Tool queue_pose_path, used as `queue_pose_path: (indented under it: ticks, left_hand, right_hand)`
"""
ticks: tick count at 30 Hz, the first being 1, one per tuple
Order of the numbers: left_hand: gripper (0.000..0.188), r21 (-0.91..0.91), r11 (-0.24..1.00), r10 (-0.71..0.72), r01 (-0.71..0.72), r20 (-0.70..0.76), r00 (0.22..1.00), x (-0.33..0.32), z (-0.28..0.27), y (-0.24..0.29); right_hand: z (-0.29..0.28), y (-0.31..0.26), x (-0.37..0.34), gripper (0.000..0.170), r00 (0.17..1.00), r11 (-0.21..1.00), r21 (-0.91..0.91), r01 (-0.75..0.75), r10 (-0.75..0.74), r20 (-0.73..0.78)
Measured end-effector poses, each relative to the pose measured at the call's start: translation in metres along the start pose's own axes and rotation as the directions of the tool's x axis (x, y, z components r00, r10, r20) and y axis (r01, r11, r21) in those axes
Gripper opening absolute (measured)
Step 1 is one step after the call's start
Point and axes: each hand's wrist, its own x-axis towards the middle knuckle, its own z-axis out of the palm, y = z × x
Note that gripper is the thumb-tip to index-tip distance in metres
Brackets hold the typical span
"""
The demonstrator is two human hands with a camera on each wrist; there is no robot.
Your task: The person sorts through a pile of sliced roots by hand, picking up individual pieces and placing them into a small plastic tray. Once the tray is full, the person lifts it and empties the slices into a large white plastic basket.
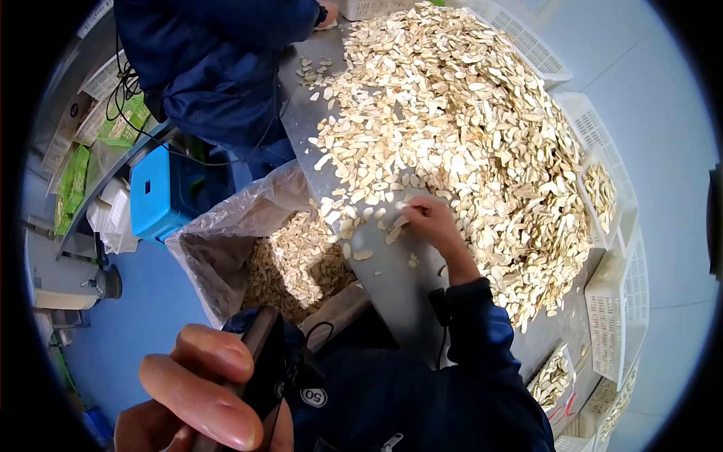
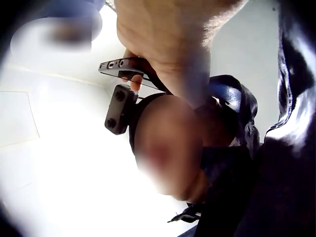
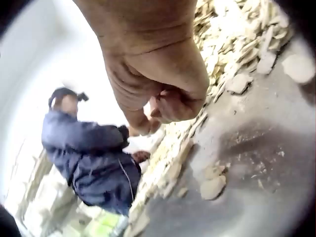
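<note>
My left hand (image 1: 199, 388) grips a smartphone (image 1: 252, 339), its fingers wrapped over the edge. In the left wrist view the same phone (image 2: 123, 63) is up near the head, beside a blurred face. My right hand (image 1: 433, 222) is over the grey metal table (image 1: 407, 290), at the near edge of a large heap of pale dried slices (image 1: 482, 128). Its fingers are curled, and a whitish slice (image 1: 401, 205) shows at the fingertips. In the right wrist view the right hand (image 3: 163, 84) hides most of what it pinches. Loose slices (image 3: 213, 185) lie below it.
A plastic-lined bin (image 1: 203, 248) holding more slices stands against the table's left edge. Another person in a dark blue jacket (image 1: 218, 83) works at the far left. White perforated baskets (image 1: 610, 316) line the right side. A blue stool (image 1: 162, 192) stands on the floor.
</note>
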Motion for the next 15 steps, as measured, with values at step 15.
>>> queue_pose_path:
  ticks: [15]
  left_hand:
    - [0.082,0.171,0.98,0.107,-0.097,-0.051,0.993,-0.004,0.012,0.003]
  right_hand:
    - [-0.011,0.003,-0.009,0.027,0.982,0.895,-0.443,0.057,-0.131,-0.139]
